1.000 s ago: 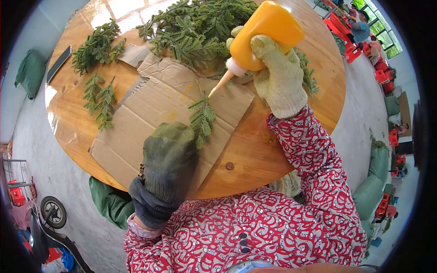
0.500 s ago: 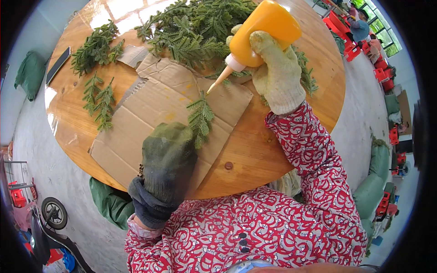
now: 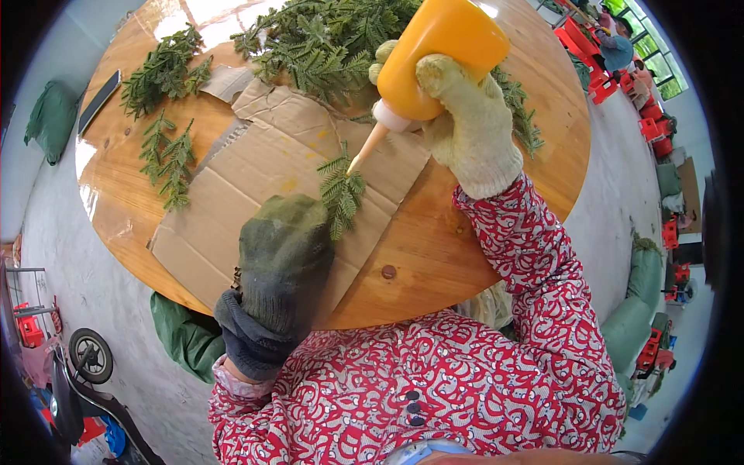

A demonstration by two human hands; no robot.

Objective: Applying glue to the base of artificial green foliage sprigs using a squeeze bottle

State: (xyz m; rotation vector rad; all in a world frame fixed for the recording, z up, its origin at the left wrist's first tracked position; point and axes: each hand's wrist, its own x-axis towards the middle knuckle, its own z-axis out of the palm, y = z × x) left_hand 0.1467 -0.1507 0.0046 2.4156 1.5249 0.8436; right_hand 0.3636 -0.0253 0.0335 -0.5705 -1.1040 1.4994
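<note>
My left hand point(image 3: 285, 244), in a dark green-grey knitted glove, is closed over the cardboard sheet point(image 3: 232, 205), its fingertips hidden. At its right edge it grips a small artificial fir sprig point(image 3: 342, 203), whose stem points away from me. My right hand point(image 3: 474, 128), in a pale cream glove, is wrapped round a yellow-orange squeeze bottle point(image 3: 434, 66), tipped downward. The bottle's long pale nozzle point(image 3: 367, 150) reaches the upper part of the sprig. Yellow smears mark the cardboard near my left hand.
A heap of fir sprigs point(image 3: 325, 46) covers the far side of the round wooden table point(image 3: 434, 256). More sprigs point(image 3: 167, 66) lie at left, near a dark phone-like slab point(image 3: 99, 102). Green sacks point(image 3: 632, 329), red stools point(image 3: 577, 43) and a scooter point(image 3: 85, 372) stand around.
The bottle has come down and slightly left, bringing its nozzle tip lower along the sprig, onto its needles. My left hand keeps nearly the same place on the cardboard.
</note>
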